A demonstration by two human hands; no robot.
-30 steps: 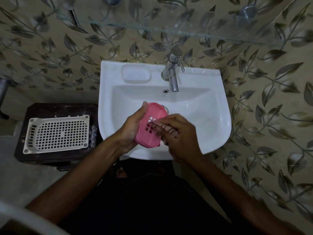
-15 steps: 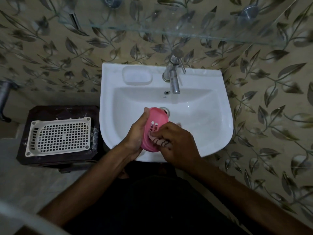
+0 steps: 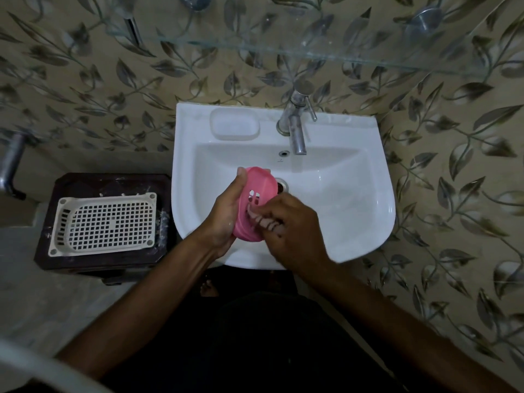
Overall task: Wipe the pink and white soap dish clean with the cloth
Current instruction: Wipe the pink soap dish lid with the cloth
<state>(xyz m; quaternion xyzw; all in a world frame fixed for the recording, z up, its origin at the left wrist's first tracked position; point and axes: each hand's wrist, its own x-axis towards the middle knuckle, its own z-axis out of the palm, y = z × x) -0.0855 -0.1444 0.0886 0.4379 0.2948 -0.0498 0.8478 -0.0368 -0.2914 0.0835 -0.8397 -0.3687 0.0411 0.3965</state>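
Note:
A pink soap dish (image 3: 259,182) with slots in its face is held tilted on edge over the basin of the white sink (image 3: 368,171). My left hand (image 3: 226,211) grips its left side, thumb at the top rim. My right hand (image 3: 295,228) has its curled fingers pressed on the dish's lower part, and its motion blurs it. No cloth shows in either hand. A white part of the dish is not visible.
A metal tap (image 3: 296,129) stands at the back of the sink, with a moulded soap recess (image 3: 234,123) to its left. A white plastic basket (image 3: 105,222) rests on a dark stool (image 3: 110,180) left of the sink. A glass shelf (image 3: 312,49) projects overhead.
My right fingers have slid from across the dish's middle down to its lower end. The dish has turned more upright in my left hand.

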